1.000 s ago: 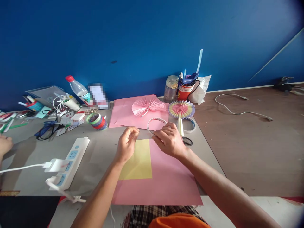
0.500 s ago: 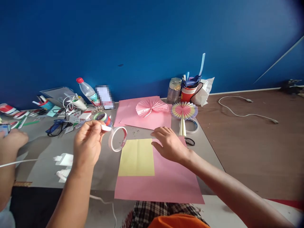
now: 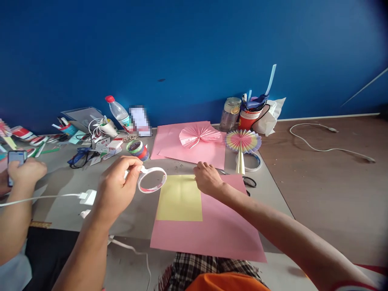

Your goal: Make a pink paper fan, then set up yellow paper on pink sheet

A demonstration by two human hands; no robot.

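My left hand (image 3: 119,188) pinches a roll of white tape (image 3: 152,180) by its free end, and the ring hangs tilted left of the yellow paper. This yellow sheet (image 3: 180,202) lies over the upper left of a larger pink sheet (image 3: 209,238). At the yellow sheet's upper right corner, my right hand (image 3: 209,178) is closed with its fingers curled down on it; the fingertips are partly hidden. Black scissor handles (image 3: 249,182) show just right of that hand, partly covered by the pink sheet.
Behind lie more pink sheets with a pleated pink fan (image 3: 200,135). A multicoloured paper fan (image 3: 242,142), another tape roll (image 3: 256,161), a clear bottle (image 3: 230,113) and a red cup (image 3: 250,119) stand right. Clutter and a person's hand with a phone (image 3: 17,158) are left.
The view has shifted slightly. The tape roll has swung to a flatter tilt under my left hand. My right hand's fingers have curled and come down at the yellow paper's corner.
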